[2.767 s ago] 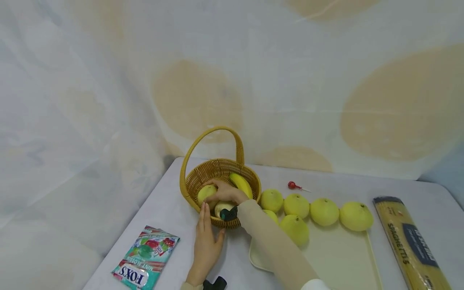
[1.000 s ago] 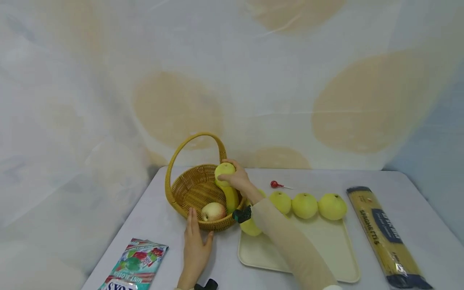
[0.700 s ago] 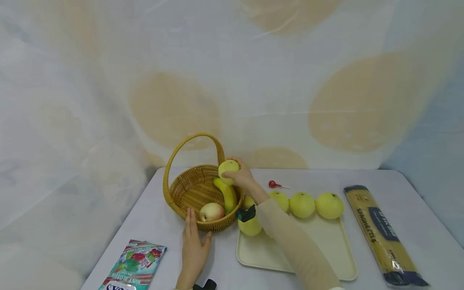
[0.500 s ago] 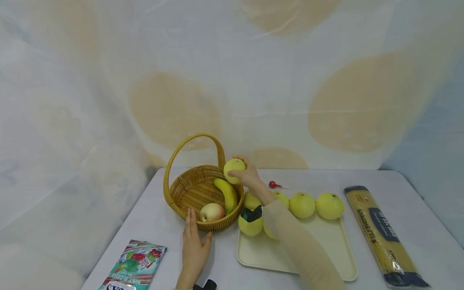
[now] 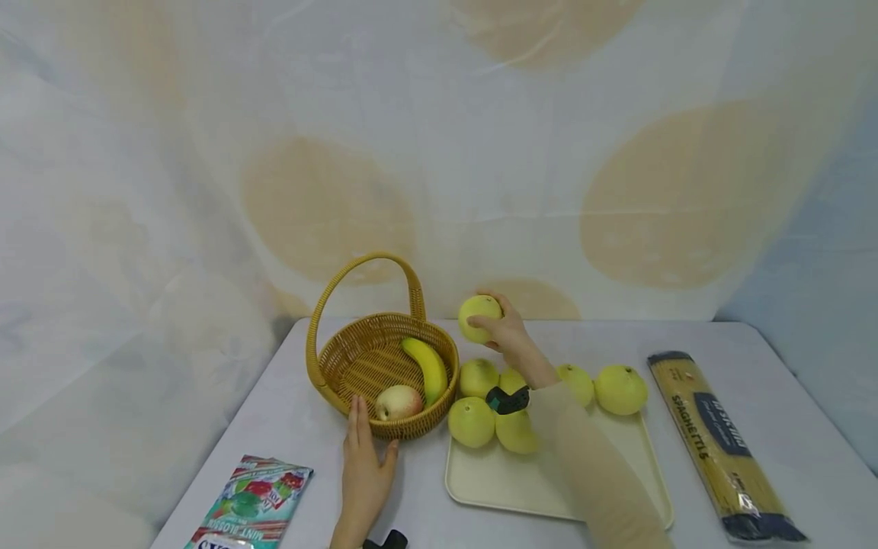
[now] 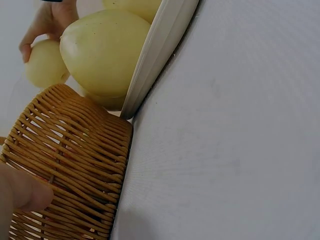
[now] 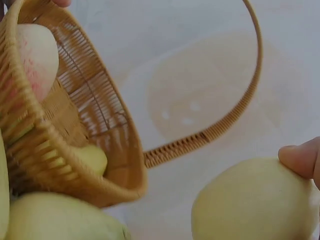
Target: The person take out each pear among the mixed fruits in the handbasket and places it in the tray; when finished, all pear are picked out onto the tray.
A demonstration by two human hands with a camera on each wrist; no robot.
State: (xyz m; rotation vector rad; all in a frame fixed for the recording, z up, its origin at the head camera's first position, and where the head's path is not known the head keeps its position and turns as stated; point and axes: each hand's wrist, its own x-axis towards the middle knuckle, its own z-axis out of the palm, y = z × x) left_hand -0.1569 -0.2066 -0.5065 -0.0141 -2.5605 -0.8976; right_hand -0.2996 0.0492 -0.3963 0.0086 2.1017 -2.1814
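Note:
In the head view my right hand grips a round yellow-green fruit above the table, right of the wicker basket. Thumb and fruit also show in the right wrist view, the held fruit at lower right. Straight fingers of my left hand rest against the basket's near left rim. Inside the basket lie a banana and a pale apple with a red blush. Several more yellow-green fruits sit at the cream tray, partly covered by my right forearm.
A teal sweets packet lies at front left. On the right is a long spaghetti pack, beside the tray. The basket's tall handle arches over it. A patterned cloth wall closes off the back.
My right hand has lifted the yellow-green fruit out of the basket and carried it rightward past the rim. The lollipop at the back is now hidden. My left hand stays at the basket.

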